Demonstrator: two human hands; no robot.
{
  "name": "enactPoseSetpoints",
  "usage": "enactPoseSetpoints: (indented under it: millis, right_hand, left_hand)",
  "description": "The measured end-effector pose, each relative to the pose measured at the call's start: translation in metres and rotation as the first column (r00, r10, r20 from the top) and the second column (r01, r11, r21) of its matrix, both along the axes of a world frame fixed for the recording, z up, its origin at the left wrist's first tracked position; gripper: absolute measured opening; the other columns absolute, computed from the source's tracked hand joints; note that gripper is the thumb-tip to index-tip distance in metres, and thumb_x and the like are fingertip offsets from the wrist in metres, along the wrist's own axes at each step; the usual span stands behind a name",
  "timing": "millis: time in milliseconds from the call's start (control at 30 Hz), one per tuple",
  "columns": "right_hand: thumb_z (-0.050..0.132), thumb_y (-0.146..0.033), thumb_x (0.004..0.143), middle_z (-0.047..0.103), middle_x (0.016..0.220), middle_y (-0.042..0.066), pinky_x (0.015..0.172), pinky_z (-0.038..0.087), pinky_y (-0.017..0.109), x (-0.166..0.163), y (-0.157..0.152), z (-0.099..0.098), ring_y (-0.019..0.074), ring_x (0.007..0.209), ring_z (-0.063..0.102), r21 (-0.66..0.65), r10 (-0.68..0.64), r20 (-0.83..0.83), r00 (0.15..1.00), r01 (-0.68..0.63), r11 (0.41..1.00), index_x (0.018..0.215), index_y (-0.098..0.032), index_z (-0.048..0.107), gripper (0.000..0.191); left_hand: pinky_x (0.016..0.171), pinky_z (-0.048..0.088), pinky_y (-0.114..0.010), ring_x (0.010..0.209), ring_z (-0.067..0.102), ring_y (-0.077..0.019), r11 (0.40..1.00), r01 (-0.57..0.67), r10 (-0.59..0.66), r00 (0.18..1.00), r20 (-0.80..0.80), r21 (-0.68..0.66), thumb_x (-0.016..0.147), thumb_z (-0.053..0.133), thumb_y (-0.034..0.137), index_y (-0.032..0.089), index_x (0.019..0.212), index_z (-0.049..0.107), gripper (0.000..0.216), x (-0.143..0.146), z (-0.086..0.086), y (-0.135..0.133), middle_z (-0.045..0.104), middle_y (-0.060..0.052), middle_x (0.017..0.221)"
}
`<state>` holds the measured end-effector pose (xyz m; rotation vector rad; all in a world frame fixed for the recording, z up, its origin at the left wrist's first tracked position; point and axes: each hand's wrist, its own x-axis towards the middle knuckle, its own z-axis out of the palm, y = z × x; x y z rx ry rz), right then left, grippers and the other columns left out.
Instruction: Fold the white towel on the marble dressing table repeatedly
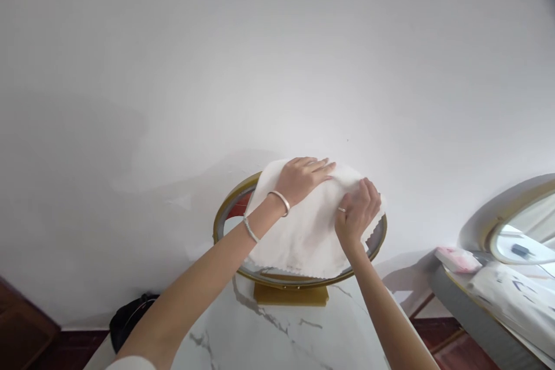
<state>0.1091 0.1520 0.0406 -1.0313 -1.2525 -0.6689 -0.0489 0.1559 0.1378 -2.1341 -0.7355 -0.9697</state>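
A round mirror with a gold frame (pixel 225 208) stands on a gold base (pixel 290 295) at the back of a white marble tabletop (pixel 277 335), against a white wall. A white cloth (pixel 303 231) with a zigzag edge covers most of the glass. My left hand (pixel 301 178) lies flat on the cloth's upper part, fingers pointing right, with two bracelets at the wrist. My right hand (pixel 358 211) presses and grips the cloth near the mirror's right rim and wears a ring.
To the right stands another table (pixel 472 312) with a second oval mirror (pixel 520 237), a pink-and-white pack (pixel 457 258) and a white patterned cloth (pixel 511 295). A black bag (pixel 128 318) lies on the dark wooden floor at the lower left.
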Motion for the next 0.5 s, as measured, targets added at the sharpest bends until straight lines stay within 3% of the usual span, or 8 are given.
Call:
enactPoseSetpoints:
  millis: [133, 267, 367, 467, 500]
  right_hand:
    - [0.031, -0.018, 0.094, 0.050, 0.137, 0.014, 0.108, 0.026, 0.064, -0.049, 0.012, 0.019, 0.0314, 0.136, 0.036, 0.029, 0.049, 0.161, 0.986, -0.054, 0.998, 0.134, -0.021, 0.048, 0.043]
    - [0.036, -0.015, 0.093, 0.048, 0.142, 0.008, 0.113, 0.023, 0.059, -0.093, 0.020, 0.016, 0.0268, 0.141, 0.029, -0.054, 0.211, 0.441, 0.873, -0.209, 0.977, 0.135, -0.024, 0.048, 0.045]
    - [0.036, -0.010, 0.094, 0.049, 0.143, 0.004, 0.114, 0.030, 0.051, -0.109, 0.015, -0.008, 0.0208, 0.140, 0.033, -0.186, 0.411, 0.676, 0.612, -0.398, 0.898, 0.138, -0.028, 0.045, 0.048]
    - [0.034, -0.008, 0.096, 0.058, 0.133, -0.003, 0.106, 0.045, 0.037, -0.111, 0.003, -0.042, 0.0132, 0.127, 0.050, -0.390, 0.583, 0.775, 0.242, -0.543, 0.744, 0.130, -0.032, 0.052, 0.046]
    - [0.035, -0.012, 0.097, 0.062, 0.127, -0.005, 0.101, 0.049, 0.032, -0.110, -0.001, -0.051, 0.0121, 0.120, 0.056, -0.448, 0.659, 0.711, 0.245, -0.564, 0.693, 0.124, -0.034, 0.056, 0.041]
  left_hand:
    - [0.088, 0.053, -0.030, 0.103, 0.065, -0.0143, 0.998, 0.035, -0.017, 0.957, 0.291, -0.057, 0.095, 0.049, 0.037, 0.026, 0.126, 0.057, 0.034, -0.068, -0.024, -0.011, 0.070, -0.003, 0.116]
    - [0.093, 0.054, -0.033, 0.110, 0.063, -0.0172, 0.996, 0.006, 0.044, 0.835, 0.549, -0.090, 0.094, 0.050, 0.035, 0.028, 0.132, 0.052, 0.039, -0.119, -0.076, -0.021, 0.066, -0.004, 0.122]
    - [0.103, 0.049, -0.041, 0.129, 0.049, -0.0221, 0.977, -0.125, 0.206, 0.759, 0.617, -0.173, 0.096, 0.043, 0.033, 0.028, 0.146, 0.031, 0.051, -0.140, -0.130, -0.030, 0.048, -0.009, 0.143]
    - [0.108, 0.039, -0.054, 0.144, 0.018, -0.0312, 0.917, -0.303, 0.398, 0.737, 0.546, -0.260, 0.095, 0.044, 0.029, 0.033, 0.151, 0.006, 0.068, -0.147, -0.194, -0.040, 0.004, -0.011, 0.159]
    - [0.107, 0.037, -0.058, 0.144, 0.010, -0.0349, 0.892, -0.359, 0.451, 0.734, 0.508, -0.274, 0.093, 0.048, 0.028, 0.035, 0.151, 0.003, 0.074, -0.147, -0.217, -0.043, -0.006, -0.011, 0.159]
